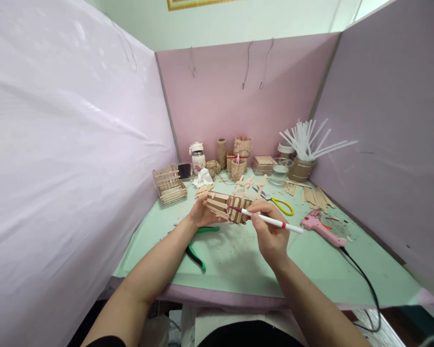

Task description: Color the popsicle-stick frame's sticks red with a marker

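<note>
My left hand [201, 212] grips the left end of a small craft piece [239, 203] made of brown board with pale wooden sticks fixed across it, held up above the table. Between the fingers of my right hand [271, 230] is a white marker pen [275, 221] with a red band. Its dark red tip end points left and meets the middle of the craft piece, near a red mark there. Some right-hand fingers lie behind the pen by the piece's right end; whether they touch it I cannot tell.
Green-handled pliers [195, 255] lie below my left hand. Yellow-handled scissors [282, 206] and a pink glue gun [323, 230] with a black cord lie to the right. Behind are a stick basket [169, 188], a water bowl [280, 171], twine [222, 153] and loose sticks [316, 197].
</note>
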The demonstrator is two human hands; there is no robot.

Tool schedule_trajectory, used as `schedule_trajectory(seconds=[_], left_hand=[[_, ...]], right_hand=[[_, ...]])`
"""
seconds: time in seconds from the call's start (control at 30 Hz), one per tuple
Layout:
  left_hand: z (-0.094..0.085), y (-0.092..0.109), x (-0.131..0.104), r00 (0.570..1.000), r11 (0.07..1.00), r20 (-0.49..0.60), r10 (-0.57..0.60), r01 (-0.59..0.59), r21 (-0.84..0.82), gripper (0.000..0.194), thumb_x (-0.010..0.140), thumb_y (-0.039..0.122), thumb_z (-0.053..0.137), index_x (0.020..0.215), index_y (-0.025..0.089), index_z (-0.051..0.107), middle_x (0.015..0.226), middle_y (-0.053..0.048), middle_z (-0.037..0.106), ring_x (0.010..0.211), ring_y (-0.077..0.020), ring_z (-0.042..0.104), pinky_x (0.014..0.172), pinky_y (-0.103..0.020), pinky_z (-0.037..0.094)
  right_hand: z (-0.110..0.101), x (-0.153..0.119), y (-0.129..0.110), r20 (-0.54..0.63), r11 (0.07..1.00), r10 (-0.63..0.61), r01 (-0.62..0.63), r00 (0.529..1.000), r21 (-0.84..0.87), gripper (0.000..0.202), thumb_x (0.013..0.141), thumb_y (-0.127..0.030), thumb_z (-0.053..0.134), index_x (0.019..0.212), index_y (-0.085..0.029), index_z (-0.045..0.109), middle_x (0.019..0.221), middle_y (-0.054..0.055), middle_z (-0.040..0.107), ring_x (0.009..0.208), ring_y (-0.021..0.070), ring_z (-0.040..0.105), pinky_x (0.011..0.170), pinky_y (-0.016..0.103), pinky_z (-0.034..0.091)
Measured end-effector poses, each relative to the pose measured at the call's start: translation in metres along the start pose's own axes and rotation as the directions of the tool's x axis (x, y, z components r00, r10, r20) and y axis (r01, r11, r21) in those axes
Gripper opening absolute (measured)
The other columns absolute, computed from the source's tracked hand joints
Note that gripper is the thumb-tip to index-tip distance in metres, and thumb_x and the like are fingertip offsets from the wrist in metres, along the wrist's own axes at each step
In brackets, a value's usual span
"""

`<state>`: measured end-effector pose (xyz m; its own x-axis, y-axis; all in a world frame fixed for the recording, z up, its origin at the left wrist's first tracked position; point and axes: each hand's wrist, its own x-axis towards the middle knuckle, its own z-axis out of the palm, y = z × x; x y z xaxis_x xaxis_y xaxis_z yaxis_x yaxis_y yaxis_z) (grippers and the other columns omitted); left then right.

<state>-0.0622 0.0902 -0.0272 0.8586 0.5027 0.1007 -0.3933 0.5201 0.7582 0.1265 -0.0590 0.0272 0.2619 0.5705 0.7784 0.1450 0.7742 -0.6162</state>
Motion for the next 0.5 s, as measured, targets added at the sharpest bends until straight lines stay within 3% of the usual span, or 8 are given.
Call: schedule_trajectory(seconds=[0.23,0.5], left_hand=[[-0.0012,-0.0011,0.0,1.0,1.0,-0.006,0.008,-0.008,0.021,0.067,0.077,0.059,0.067,0.128,0.015,0.065,0.116,-0.015,0.074,0.107,-0.0337,0.068,0.098,-0.052,0.046],[-0.0017,-0.0028,0.0015,0.998,0.999,-0.041,0.037,-0.036,0.039,0.064,0.078,0.058,0.065,0.125,0.014,0.066,0.127,-0.016,0.071,0.122,-0.0356,0.062,0.101,-0.048,0.045]], right_hand=[[-0.0012,-0.0004,0.0002,-0.002,1.0,0.006,-0.006,1.0,0.026,0.009,0.093,-0.024,0.059,0.092,-0.024,0.068,0.081,0.002,0.065,0.08,0.0196,0.062,0.071,0.037,0.049],[-0.0013,-0.0005,-0.0021,0.023,0.999,-0.025,0.024,0.999,0.031,0.009,0.091,-0.024,0.06,0.085,-0.024,0.066,0.078,0.002,0.066,0.073,0.0189,0.062,0.068,0.037,0.048]])
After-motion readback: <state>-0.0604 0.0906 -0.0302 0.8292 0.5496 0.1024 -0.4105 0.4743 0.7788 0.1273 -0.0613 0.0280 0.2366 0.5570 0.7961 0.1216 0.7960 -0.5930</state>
